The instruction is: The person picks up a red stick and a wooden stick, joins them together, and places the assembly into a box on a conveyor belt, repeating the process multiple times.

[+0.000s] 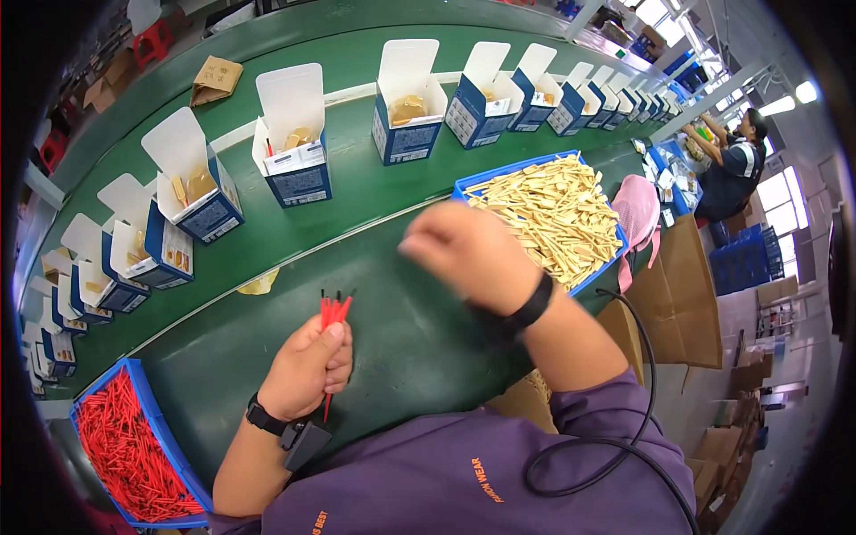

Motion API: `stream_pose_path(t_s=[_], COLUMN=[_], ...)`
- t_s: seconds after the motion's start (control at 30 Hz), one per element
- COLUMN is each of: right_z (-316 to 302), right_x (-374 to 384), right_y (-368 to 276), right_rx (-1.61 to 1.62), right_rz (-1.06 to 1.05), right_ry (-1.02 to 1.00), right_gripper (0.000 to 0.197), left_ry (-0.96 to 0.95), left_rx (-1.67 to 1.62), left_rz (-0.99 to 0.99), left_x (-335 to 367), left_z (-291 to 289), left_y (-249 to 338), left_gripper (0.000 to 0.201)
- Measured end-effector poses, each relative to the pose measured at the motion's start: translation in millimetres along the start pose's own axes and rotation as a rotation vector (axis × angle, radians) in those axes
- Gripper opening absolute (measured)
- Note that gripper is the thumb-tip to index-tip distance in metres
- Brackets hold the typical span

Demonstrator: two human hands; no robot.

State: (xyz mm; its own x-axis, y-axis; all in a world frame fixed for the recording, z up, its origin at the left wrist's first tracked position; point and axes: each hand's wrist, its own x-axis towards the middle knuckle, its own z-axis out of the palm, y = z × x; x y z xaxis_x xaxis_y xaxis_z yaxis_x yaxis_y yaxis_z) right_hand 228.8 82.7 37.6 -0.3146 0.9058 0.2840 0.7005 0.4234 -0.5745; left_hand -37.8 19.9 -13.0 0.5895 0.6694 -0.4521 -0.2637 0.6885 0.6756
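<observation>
My left hand (314,364) is closed round a small bunch of slim red brushes (332,309), their black tips pointing up and away from me. My right hand (468,250) hangs over the bench near the wooden sticks, blurred by motion. Whether its fingers hold anything cannot be made out. Light wooden sticks (557,209) fill a blue tray (460,189) just beyond that hand. At the lower left, a second blue tray (153,403) is heaped with more red brushes (134,446).
Open blue-and-white boxes line the green conveyor belt (352,192); one box (301,185) shows a red brush inside. A brown paper piece (217,80) lies behind them. Pink cloth (635,207), cardboard (682,294) and a black cable (649,357) are at right. A co-worker (736,165) is farther off.
</observation>
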Motion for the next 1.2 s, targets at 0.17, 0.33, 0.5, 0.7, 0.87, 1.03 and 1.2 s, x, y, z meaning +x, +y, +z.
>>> stream_pose_path(t_s=[0.17,0.33,0.5,0.7,0.87,1.03,1.2], right_z=[-56.0,-56.8,-58.0,-61.5,-64.0,-66.8,-78.8], right_x=[-16.2,-20.8,-27.8,-28.3,-23.0,-20.0,-14.0], right_y=[93.0,119.1,99.9,100.8,110.7,131.7,130.4], right_rx=[-0.439,-0.528,-0.464,-0.513,-0.463,-0.526,-0.473], right_rz=[0.252,0.154,0.161,0.146,0.18,0.15,0.042], right_ry=[-0.028,-0.057,-0.101,-0.174,-0.175,-0.192,-0.024], right_gripper=[0.009,0.007,0.01,0.017,0.016,0.014,0.011], left_ry=[0.004,0.017,0.058,0.101,0.168,0.111,0.16], left_rx=[-0.057,-0.189,-0.138,-0.003,0.009,0.061,0.106], left_rz=[0.042,0.044,0.053,0.171,0.157,0.114,0.107], left_x=[7.3,-1.7,-5.4,1.9,7.4,18.6,22.8], left_z=[8.1,9.5,2.7,2.1,4.7,5.7,16.1], left_y=[4.4,-2.2,-4.4,-16.4,-13.0,-11.7,-10.8], left_gripper=[0.024,0.025,0.026,0.026,0.027,0.026,0.026])
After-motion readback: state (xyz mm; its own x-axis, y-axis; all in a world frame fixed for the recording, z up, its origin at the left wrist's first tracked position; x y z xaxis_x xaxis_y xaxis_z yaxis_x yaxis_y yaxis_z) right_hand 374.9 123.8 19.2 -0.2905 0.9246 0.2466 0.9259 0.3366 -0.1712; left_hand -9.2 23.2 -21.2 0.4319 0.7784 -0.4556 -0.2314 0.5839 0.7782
